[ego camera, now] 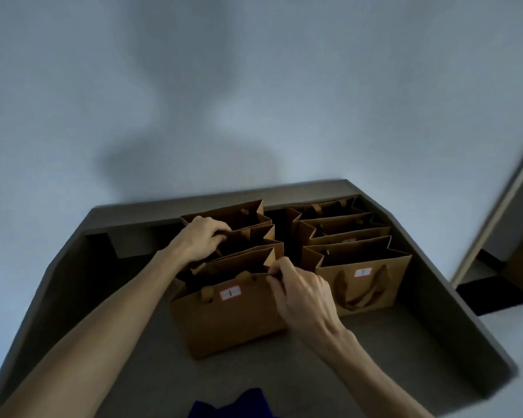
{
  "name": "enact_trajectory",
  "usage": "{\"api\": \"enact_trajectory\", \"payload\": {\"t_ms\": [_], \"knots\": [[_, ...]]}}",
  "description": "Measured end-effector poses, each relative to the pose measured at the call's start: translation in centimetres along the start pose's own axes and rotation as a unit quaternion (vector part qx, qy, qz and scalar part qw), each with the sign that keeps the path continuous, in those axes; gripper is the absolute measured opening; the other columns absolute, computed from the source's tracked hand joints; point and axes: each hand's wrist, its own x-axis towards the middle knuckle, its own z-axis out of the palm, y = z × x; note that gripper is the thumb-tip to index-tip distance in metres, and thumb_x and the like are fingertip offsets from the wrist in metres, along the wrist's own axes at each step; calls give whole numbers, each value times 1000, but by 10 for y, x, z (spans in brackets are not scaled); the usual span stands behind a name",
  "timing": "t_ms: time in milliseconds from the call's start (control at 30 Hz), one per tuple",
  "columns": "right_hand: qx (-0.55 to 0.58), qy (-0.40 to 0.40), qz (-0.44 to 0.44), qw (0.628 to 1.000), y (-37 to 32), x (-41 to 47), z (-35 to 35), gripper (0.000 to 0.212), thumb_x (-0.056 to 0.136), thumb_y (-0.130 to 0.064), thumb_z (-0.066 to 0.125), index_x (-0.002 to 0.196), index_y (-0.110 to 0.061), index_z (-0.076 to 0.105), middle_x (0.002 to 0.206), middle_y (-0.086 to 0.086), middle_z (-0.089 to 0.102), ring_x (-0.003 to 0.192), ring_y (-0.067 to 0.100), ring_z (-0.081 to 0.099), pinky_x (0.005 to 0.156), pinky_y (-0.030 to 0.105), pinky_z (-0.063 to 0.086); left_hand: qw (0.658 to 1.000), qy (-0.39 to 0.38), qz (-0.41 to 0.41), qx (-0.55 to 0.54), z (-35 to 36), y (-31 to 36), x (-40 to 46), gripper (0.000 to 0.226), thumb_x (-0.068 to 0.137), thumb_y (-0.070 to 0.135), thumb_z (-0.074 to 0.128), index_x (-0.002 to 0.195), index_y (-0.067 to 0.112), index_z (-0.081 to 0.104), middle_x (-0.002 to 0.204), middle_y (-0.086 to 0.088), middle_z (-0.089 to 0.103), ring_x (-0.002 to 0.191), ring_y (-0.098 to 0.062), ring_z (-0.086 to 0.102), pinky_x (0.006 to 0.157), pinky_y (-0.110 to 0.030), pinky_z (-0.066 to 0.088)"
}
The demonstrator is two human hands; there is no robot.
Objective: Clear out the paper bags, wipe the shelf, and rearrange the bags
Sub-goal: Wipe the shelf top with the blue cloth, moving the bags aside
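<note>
Two rows of brown kraft-paper gift bags are seen standing upright on a dark grey recessed shelf (390, 357), the left row headed by the bag with the white label marked 1 (233, 321) and the right row by the bag labelled 7 (366, 285). The top right rim of the bag marked 1 is pinched by the right hand (302, 294), fingers curled over the paper edge beside its ribbon handle. Further back in the same row, the rim of the second-from-rear brown bag (254, 236) is gripped by the left hand (200, 239), fingers hooked into the mouth.

The bags appear packed closely, walls touching. If the gripped bags are lifted together, the ungripped ones between them could be dragged along and tipped. A thin paper rim held by a pinch alone may crease or tear should anything weigh inside; the contents cannot be made out. The right row stands just beside and could be knocked by a sideways pull.

A crumpled dark blue cloth (233, 402) lies at the shelf's near edge, before a pale grey wall (254, 86).
</note>
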Motion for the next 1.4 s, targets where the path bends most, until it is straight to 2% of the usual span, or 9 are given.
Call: {"api": "enact_trajectory", "payload": {"t_ms": [333, 500, 600, 700, 800, 1000, 1133, 1267, 1400], "knots": [[14, -6, 58, 998, 24, -4, 2, 15, 102, -30, 46, 112, -20, 49, 85, -8, 59, 68, 6, 60, 61, 22, 54, 1000, -24, -2, 7, 25, 22, 37, 30, 97, 14, 50, 123, 23, 62, 115, -3, 67, 99, -13, 63, 89, -36, 53], [16, 7, 51, 999, 31, -6, 6, 16, 102, -29, 46, 113, -18, 51, 82, -7, 61, 66, 8, 61, 58, 23, 53, 1000, -19, -2, -6, 30, 21, 39, 27, 97, 16, 50, 121, 21, 62, 109, -3, 68, 88, -10, 63, 80, -31, 54], [37, 11, 41, 998, 32, -10, 6, 22, 102, -29, 46, 121, -19, 47, 81, -7, 61, 64, 6, 62, 56, 21, 53, 1000, 2, 9, -10, 27, 21, 33, 26, 97, 20, 52, 122, 20, 61, 121, -4, 62, 101, -14, 60, 85, -29, 50], [82, 21, -7, 996, 25, -17, 5, 36, 101, -35, 46, 133, -26, 33, 96, -6, 66, 73, 6, 68, 58, 21, 58, 998, 50, 35, -18, 19, 18, 21, 26, 96, 23, 53, 121, 19, 61, 128, -2, 56, 114, -16, 54, 93, -29, 45], [116, 8, -121, 986, 8, -34, 14, 36, 100, -37, 49, 133, -25, 39, 109, -6, 61, 80, 4, 65, 60, 19, 57, 993, 102, 57, -31, 9, 11, 0, 22, 96, 21, 54, 116, 19, 64, 124, 0, 56, 107, -10, 54, 87, -24, 42], [123, -184, -271, 937, -20, -81, 59, 27, 100, -46, 51, 120, -31, 62, 120, -11, 57, 110, 1, 52, 91, 18, 44, 987, 151, 56, -23, -8, -11, -65, 18, 95, 19, 56, 109, 19, 68, 119, 3, 60, 107, -3, 53, 84, -8, 37], [45, -209, -361, 908, -14, -112, 85, 39, 100, -52, 47, 138, -44, 46, 135, -13, 50, 126, 6, 49, 103, 25, 43, 985, 168, 35, -4, -26, -32, -110, 18, 95, 22, 57, 107, 23, 69, 118, 9, 58, 107, 0, 54, 84, -7, 37], [21, -189, -360, 913, -18, -120, 97, 45, 101, -56, 38, 144, -45, 39, 139, -12, 52, 128, 9, 51, 99, 30, 48, 977, 209, 1, 41, -44, -58, -141, 15, 93, 20, 60, 102, 21, 72, 114, 5, 61, 96, 1, 55, 82, -2, 33], [13, -196, -345, 918, -36, -109, 117, 51, 98, -56, 41, 147, -45, 33, 146, -13, 46, 131, 8, 47, 103, 32, 44, 971, 216, -46, 95, -51, -88, -166, 15, 93, 19, 60, 102, 19, 72, 115, 1, 61, 102, -14, 58, 89, -21, 41]]}}
